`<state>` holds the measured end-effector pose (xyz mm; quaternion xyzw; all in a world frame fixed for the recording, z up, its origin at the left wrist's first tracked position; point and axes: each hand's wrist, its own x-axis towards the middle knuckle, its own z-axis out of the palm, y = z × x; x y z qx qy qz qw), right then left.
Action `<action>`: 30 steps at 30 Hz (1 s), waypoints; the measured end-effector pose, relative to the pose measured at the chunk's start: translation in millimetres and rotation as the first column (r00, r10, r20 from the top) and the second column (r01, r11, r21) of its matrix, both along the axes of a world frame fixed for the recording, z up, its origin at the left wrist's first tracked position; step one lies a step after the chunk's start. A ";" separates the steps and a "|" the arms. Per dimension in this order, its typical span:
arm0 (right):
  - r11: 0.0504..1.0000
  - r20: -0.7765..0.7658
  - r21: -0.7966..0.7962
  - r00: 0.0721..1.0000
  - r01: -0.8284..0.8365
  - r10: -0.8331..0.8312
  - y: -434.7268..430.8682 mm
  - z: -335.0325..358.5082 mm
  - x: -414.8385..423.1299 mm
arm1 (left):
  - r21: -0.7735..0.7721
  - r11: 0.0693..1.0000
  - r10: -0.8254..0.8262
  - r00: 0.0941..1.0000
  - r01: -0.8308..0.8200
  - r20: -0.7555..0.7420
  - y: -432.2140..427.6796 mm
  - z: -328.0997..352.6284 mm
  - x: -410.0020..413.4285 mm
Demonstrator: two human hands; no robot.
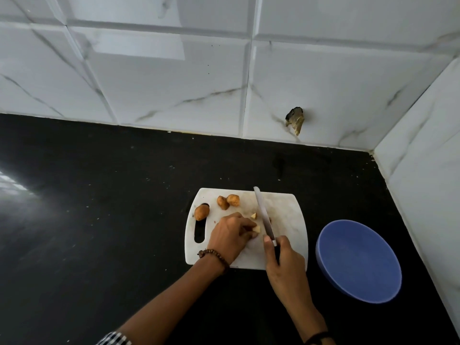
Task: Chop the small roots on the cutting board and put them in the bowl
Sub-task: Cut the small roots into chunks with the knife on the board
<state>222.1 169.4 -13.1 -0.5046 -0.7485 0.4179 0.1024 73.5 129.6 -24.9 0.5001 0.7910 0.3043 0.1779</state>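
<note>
A white cutting board (286,215) lies on the black counter. Three whole brown roots sit at its far left: one (201,212) over the handle slot, two more (222,202) (233,199) beside it. My left hand (230,235) pinches a cut root piece (256,229) at mid-board, and another pale piece (253,215) lies just beyond my fingers. My right hand (283,260) grips the handle of a knife (263,215), whose blade points away from me right next to the held piece. A blue bowl (358,260) stands to the right of the board and looks empty.
The black counter (99,220) stretches wide to the left. White marble-look tiled walls close the back and the right side, meeting in a corner. A broken hole (295,119) shows in the back wall tile.
</note>
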 end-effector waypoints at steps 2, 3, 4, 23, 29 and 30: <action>0.999 0.044 -0.011 0.999 -0.031 0.032 -2.6 -1.9 1.7 | -0.002 1.000 0.018 0.999 -0.017 0.035 0.9 0.0 -1.5; 0.999 0.065 -0.012 0.997 -0.051 0.052 -4.2 -2.9 2.0 | -0.003 1.000 0.030 0.998 -0.030 0.054 1.2 0.4 -1.7; 0.998 0.079 -0.009 0.995 -0.067 0.068 -5.7 -3.1 1.8 | 0.001 0.999 0.042 0.996 -0.042 0.073 1.5 0.9 -1.9; 0.987 0.225 0.095 0.969 -0.129 0.105 -21.4 4.8 14.7 | -0.013 1.000 -0.014 0.988 0.016 0.155 -3.2 1.6 -6.0; 0.983 0.279 0.130 0.956 -0.131 0.090 -26.9 4.6 11.7 | 0.016 1.000 0.000 0.991 -0.003 0.134 -5.4 0.5 -2.9; 0.982 0.285 0.138 0.955 -0.129 0.086 -28.4 4.4 12.3 | 0.023 1.000 0.003 0.992 -0.006 0.129 -5.7 -0.2 -2.6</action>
